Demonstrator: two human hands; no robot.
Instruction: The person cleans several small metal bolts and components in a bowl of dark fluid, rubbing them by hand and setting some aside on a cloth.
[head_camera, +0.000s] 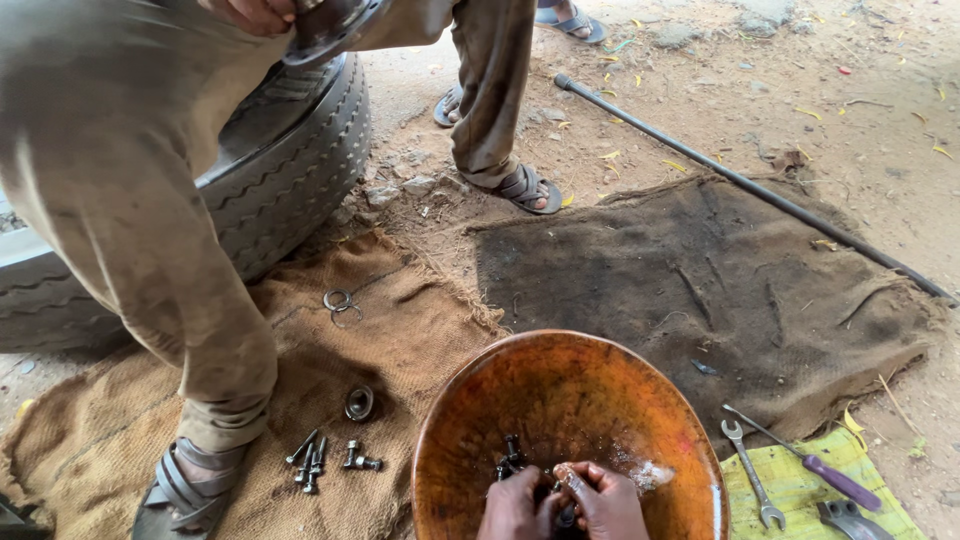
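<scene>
My left hand (515, 508) and my right hand (605, 500) are together inside a wide orange-brown bowl (560, 385) at the bottom of the view. Both are wet and dirty and close around small dark metal parts (510, 458) lying in the bowl's liquid. A bit of foam (650, 472) shows just right of my right hand. The exact part each hand grips is hidden by the fingers.
Another person's trousered leg (150, 230) and sandal (185, 490) stand at left by a large tyre (290, 170). Bolts (325, 460), a round part (359, 403) and rings (338, 300) lie on burlap. A spanner (750, 475), a purple-handled screwdriver (835, 478) and a long steel bar (740, 180) lie at right.
</scene>
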